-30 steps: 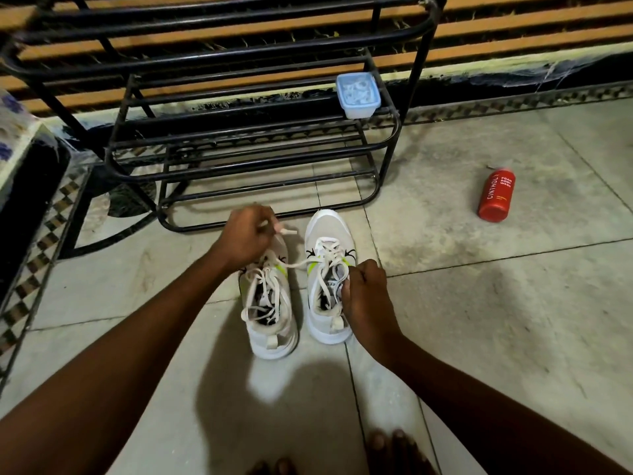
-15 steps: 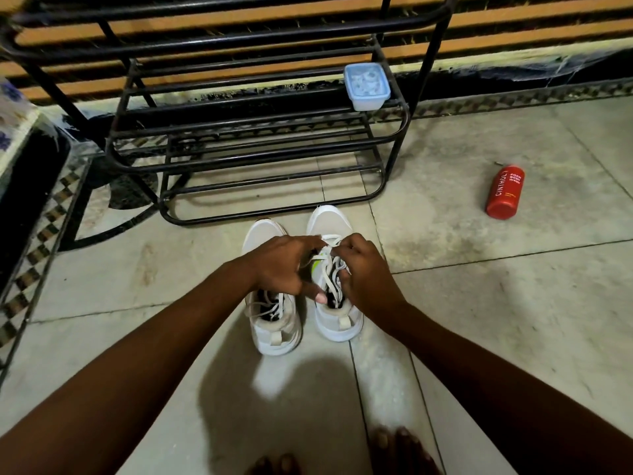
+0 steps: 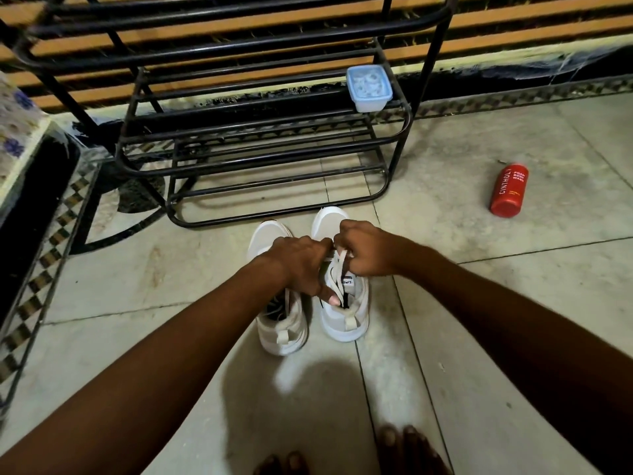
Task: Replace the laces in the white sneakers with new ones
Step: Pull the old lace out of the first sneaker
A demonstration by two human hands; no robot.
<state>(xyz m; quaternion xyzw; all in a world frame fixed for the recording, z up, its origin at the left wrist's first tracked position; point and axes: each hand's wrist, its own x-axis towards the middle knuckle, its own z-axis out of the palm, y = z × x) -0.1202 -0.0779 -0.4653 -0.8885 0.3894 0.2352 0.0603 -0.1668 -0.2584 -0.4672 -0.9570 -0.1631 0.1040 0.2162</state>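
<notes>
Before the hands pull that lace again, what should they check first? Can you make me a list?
1. Both hands on the same shoe: ok. The left hand and right hand meet over the right sneaker.
2. Lace held: ok. The right hand pinches the white lace.
3. Lace through every eyelet: cannot tell, the hands cover them.
4. Shoe flat on the floor: ok.
5. Left sneaker out of the way: ok, it stands just beside.
6. Red bottle clear of the work: ok, lying well off to the right.
</notes>
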